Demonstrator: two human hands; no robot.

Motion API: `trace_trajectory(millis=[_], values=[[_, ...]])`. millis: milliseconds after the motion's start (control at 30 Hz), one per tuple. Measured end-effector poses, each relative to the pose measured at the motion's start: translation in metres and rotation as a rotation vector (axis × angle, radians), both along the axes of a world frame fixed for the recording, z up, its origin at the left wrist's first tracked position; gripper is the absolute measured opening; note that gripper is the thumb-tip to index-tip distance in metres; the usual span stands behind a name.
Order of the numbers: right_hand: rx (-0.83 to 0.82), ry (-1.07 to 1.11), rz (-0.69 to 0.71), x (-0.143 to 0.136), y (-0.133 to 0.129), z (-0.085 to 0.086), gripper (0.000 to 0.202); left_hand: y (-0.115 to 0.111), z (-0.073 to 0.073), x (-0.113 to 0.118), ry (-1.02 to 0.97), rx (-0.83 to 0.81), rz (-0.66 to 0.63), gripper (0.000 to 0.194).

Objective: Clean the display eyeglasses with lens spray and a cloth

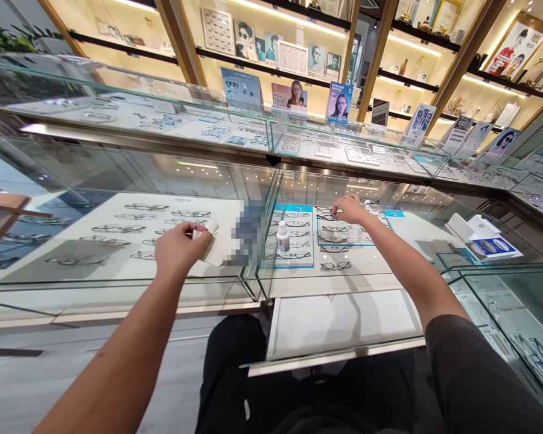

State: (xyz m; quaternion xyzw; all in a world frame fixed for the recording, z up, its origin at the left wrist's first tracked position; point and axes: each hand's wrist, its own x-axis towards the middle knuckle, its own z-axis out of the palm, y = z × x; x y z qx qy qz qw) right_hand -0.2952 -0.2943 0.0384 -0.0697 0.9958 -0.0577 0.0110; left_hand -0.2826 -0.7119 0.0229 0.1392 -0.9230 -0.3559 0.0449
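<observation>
My left hand (184, 246) is closed on a small pale cloth (212, 250) above the left part of the glass counter. Farther right, my right hand (349, 209) reaches over the counter, fingers bent at the end of a row of glasses (335, 229); what its fingertips hold, if anything, is too small to make out. Between my hands a small white bottle (283, 237) stands upright on the glass. Rows of glasses lie under the glass on both sides, some on a blue-edged sheet (294, 263).
An open white and blue box (491, 246) lies at the right of the counter. An open white drawer (344, 325) juts out above my lap. Another glass showcase (226, 129) with upright cards runs behind, before lit shelves (271, 66).
</observation>
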Motion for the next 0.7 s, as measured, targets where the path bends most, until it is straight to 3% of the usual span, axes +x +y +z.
trace_trajectory(millis=[533,633,700], values=[[-0.017,-0.002,-0.075,0.016,-0.021,0.006,0.007,-0.003,-0.002,-0.003,-0.005,-0.03,-0.001,0.022],[-0.046,0.053,-0.065,0.027,-0.021,0.02,0.016,-0.004,-0.003,-0.002,-0.008,-0.035,0.015,0.021],[-0.14,0.144,-0.023,0.042,-0.02,0.038,0.023,-0.004,-0.001,-0.001,-0.013,-0.042,0.02,0.021]])
